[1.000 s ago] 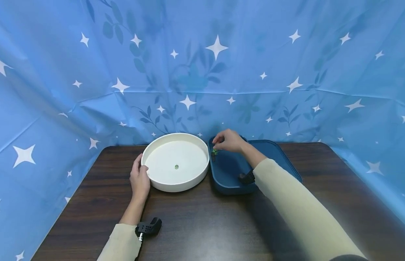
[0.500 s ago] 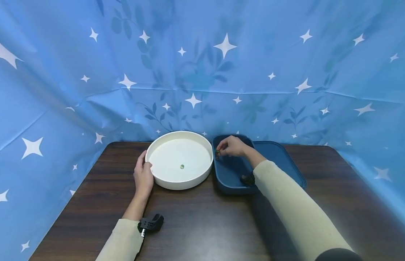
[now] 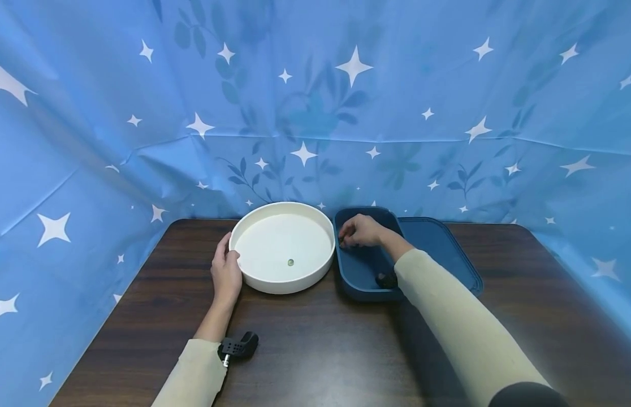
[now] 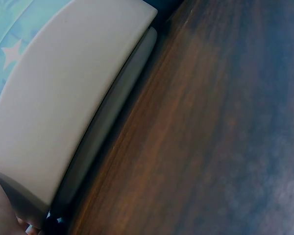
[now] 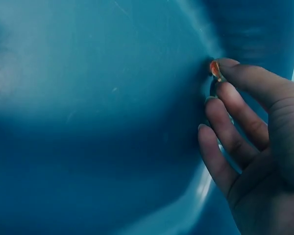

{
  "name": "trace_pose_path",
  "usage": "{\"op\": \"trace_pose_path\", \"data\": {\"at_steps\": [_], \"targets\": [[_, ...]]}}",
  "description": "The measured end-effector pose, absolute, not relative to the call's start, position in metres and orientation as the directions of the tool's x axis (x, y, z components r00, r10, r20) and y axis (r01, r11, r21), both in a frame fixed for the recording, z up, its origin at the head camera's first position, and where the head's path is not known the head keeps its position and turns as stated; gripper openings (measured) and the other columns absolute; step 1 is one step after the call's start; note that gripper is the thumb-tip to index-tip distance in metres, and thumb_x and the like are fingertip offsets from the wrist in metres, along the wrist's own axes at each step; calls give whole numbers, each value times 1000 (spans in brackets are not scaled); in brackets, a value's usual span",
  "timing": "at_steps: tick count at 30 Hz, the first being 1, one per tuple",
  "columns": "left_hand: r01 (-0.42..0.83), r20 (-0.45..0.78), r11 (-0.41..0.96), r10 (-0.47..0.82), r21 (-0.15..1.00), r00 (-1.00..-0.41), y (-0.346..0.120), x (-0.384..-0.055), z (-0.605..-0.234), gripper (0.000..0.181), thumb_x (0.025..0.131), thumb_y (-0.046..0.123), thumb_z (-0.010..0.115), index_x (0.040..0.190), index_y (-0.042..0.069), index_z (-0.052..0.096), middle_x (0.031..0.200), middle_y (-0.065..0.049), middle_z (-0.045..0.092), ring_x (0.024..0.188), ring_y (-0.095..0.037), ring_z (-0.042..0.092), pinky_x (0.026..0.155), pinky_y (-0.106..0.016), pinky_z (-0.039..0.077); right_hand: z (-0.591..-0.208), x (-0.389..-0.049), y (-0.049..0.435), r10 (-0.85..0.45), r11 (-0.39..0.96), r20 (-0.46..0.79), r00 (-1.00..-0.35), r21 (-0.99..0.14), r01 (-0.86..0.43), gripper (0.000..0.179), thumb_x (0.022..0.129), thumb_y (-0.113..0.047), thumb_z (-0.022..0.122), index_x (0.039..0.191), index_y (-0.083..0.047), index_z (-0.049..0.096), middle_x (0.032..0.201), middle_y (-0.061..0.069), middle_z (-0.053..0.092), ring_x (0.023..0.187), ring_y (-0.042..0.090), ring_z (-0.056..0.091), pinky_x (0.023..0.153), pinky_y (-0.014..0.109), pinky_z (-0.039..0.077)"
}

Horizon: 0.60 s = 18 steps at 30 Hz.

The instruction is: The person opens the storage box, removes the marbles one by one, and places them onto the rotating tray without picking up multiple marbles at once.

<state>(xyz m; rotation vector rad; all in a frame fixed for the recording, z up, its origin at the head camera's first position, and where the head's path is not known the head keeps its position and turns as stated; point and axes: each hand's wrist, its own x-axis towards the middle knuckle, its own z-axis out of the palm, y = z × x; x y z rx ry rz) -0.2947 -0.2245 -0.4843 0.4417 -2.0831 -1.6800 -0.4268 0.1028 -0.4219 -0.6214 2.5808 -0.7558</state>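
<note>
My left hand (image 3: 226, 277) grips the left side of a round white tray (image 3: 282, 287), thumb at the rim. In the left wrist view, the tray's pale outer wall (image 4: 63, 98) fills the upper left, and part of the hand (image 4: 2, 210) shows at the lower left corner. A small greenish glass marble (image 3: 290, 262) lies on the tray floor. My right hand (image 3: 363, 232) reaches into a dark blue box (image 3: 361, 295). Close up, its thumb and forefinger pinch a small glassy piece with an orange streak, seemingly a marble (image 5: 215, 69), at the box's side wall. The other fingers partly hide glints behind them.
A flat dark blue lid or tray (image 3: 443, 243) lies right of the box, partly under the right forearm. Everything stands on a dark wooden table (image 3: 315, 345). A blue starry curtain (image 3: 315, 113) hangs directly behind the table's back edge.
My right hand has lowered into the box, and the green and brown bits once visible beneath its fingers are now mostly covered. The marble in the white tray has rolled slightly right.
</note>
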Motion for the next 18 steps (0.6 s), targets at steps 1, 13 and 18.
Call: {"op": "trace_pose_path", "data": {"at_steps": [1, 13, 18], "targets": [[19, 127, 216, -498, 976, -858, -224, -295, -485, 61, 93, 16, 38, 153, 19, 45, 160, -7, 43, 144, -29, 44, 115, -50, 37, -422, -427, 102, -510, 761, -230, -829, -570, -310, 22, 93, -9, 66, 114, -10, 74, 101, 4, 78, 88, 15, 67, 73, 27, 54], [16, 126, 220, -495, 975, -859, -224, -295, -484, 61, 93, 16, 37, 154, 18, 44, 160, -9, 42, 145, -30, 43, 117, -50, 36, -423, -425, 98, -506, 766, -196, -840, -551, -333, 20, 93, -5, 65, 111, -9, 73, 100, 5, 78, 85, 15, 69, 71, 27, 54], [12, 122, 220, -496, 975, -860, -224, -295, -485, 61, 93, 16, 37, 154, 18, 44, 161, -8, 42, 146, -29, 42, 118, -50, 35, -423, -425, 98, -511, 761, -186, -839, -552, -341, 17, 93, -2, 64, 106, -8, 73, 98, 5, 78, 85, 15, 69, 71, 27, 55]]}}
